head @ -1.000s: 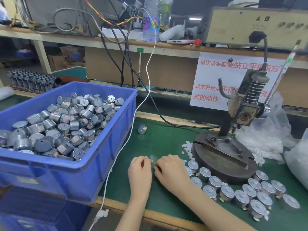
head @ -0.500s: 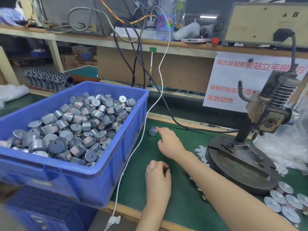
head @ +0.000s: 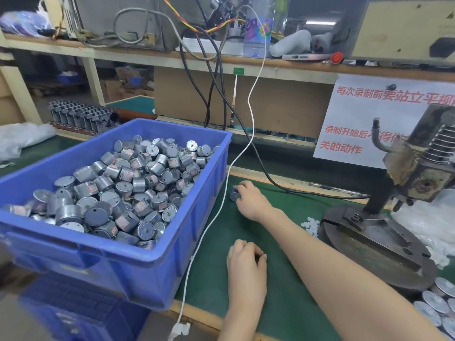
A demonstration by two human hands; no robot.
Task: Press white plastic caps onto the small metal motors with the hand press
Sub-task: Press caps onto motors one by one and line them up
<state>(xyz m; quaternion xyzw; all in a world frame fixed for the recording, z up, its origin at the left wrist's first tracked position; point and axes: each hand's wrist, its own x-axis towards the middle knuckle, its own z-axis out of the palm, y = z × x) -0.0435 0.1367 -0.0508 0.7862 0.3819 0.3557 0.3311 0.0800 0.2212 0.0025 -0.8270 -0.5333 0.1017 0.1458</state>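
The right grip (head: pixel 250 201) is stretched forward and to the left across the green desk (head: pixel 285 303), and its fingers are curled over a lone motor (head: pixel 234 195), which is taken to be grasped. The motor is seen just beyond the fingertips on the crate side, lying on its side, so its short axis appears to run flat along the desk rather than upright. The left grip (head: pixel 246 262) is rested knuckles-up on the desk nearer the body, with its fingers curled under; whether anything is held inside cannot be told.

The hand press (head: pixel 418 168) is placed well apart to the right of the grasped motor, and its round base (head: pixel 369 242) lies on the right arm's own side. It is judged that the motor must be carried rightward and stood on end there before a cap can be seated. Loose white caps (head: pixel 311 223) are heaped on the desk just beside the base.

A white cable (head: pixel 221 205) is draped between the motor and the blue crate (head: pixel 157 257), which is filled nearly to the rim with jumbled bare motors (head: pixel 123 188). At the lower right edge, a cluster of standing motors (head: pixel 433 306) is partly shown.
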